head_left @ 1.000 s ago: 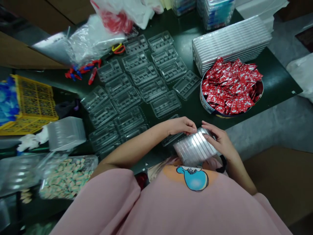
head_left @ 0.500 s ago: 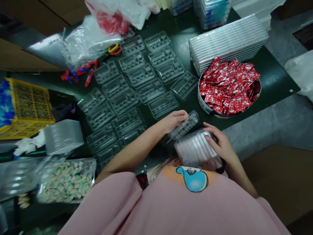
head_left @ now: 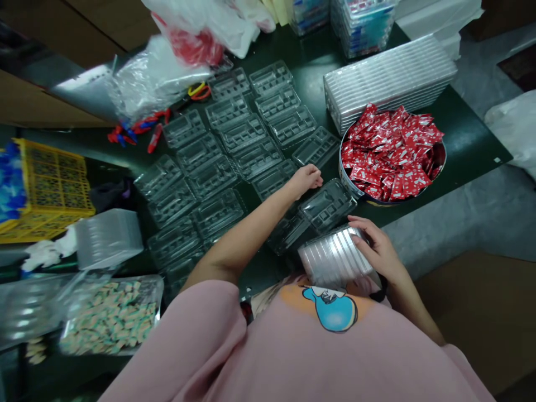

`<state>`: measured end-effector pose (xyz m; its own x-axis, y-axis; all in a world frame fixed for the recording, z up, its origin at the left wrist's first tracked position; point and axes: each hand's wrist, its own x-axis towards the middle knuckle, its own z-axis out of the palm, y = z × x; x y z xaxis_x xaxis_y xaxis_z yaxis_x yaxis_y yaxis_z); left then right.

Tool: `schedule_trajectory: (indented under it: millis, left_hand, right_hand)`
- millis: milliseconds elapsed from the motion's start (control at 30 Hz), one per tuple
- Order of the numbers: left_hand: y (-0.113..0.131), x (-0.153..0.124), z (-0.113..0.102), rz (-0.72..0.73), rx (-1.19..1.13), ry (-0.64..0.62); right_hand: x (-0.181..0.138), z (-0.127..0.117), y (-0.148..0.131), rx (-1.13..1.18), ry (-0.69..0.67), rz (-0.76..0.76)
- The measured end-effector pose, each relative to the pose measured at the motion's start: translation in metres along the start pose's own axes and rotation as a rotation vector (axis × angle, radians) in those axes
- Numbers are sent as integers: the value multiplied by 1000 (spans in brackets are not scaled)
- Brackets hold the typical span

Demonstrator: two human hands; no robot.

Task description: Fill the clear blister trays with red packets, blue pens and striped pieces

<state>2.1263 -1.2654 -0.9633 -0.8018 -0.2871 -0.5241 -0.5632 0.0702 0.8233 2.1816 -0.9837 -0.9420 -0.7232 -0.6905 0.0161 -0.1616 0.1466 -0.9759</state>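
Note:
My left hand [head_left: 307,180] is above the green table, its fingers curled together and nothing visible in them. Just below and to its right lies a clear plastic blister tray [head_left: 329,205] with moulded compartments. Another clear tray [head_left: 288,231] rests partly beside it. My right hand [head_left: 377,245] grips a stack of nested clear trays [head_left: 335,257] by its right end, close against my shirt. Several more clear trays [head_left: 251,156] are spread in rows across the table.
A round tin [head_left: 349,187] full of red packets [head_left: 393,153] stands at the right, before a long stack of trays [head_left: 389,78]. Scissors [head_left: 199,91] and plastic bags lie at the back. A yellow crate [head_left: 54,184] and a box of small beige-green pieces [head_left: 113,318] are at the left.
My left hand has let go of a tray, which now lies flat on the table, and has moved slightly up and away. My right hand still holds the stack.

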Motion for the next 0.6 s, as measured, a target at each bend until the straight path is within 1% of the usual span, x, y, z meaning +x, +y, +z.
schedule_trajectory:
  millis: [67, 100, 133, 167, 200, 233, 267, 300, 333, 367, 400, 467, 533, 600]
  left_hand:
    - [2, -11, 0, 230, 96, 156]
    - [4, -21, -2, 346, 133, 223]
    - [6, -34, -4, 443, 161, 264]
    - [8, -51, -6, 517, 175, 274]
    - [8, -69, -8, 551, 183, 226]
    - [7, -89, -10, 559, 199, 111]
    - [2, -110, -11, 557, 227, -39]
    - [-5, -129, -12, 548, 268, -156]
    - [-14, -146, -12, 531, 320, -232]
    - [-26, -161, -12, 510, 360, -271]
    - [-39, -173, -11, 486, 385, -284]
    - [-65, -188, -7, 448, 384, -259]
    - [-86, -195, -1, 424, 324, -196]
    - [-99, -196, 7, 421, 248, -120]
  right_hand:
    - [1, 0, 0, 3, 8, 3]
    - [1, 0, 0, 5, 15, 7]
    - [1, -1, 1, 7, 22, 12]
    - [0, -1, 3, 15, 27, 20]
    - [0, 0, 6, 41, 34, 30]
    - [-2, 0, 11, 96, 47, 41]
    - [-5, 1, 17, 179, 66, 54]
    - [-8, 3, 24, 279, 92, 65]
    - [-12, 6, 32, 380, 126, 76]
    - [-16, 9, 39, 461, 162, 86]
    - [-21, 13, 45, 512, 194, 95]
    - [-31, 23, 53, 531, 230, 118]
    - [-38, 34, 55, 528, 247, 142]
    - [-42, 43, 52, 560, 283, 159]
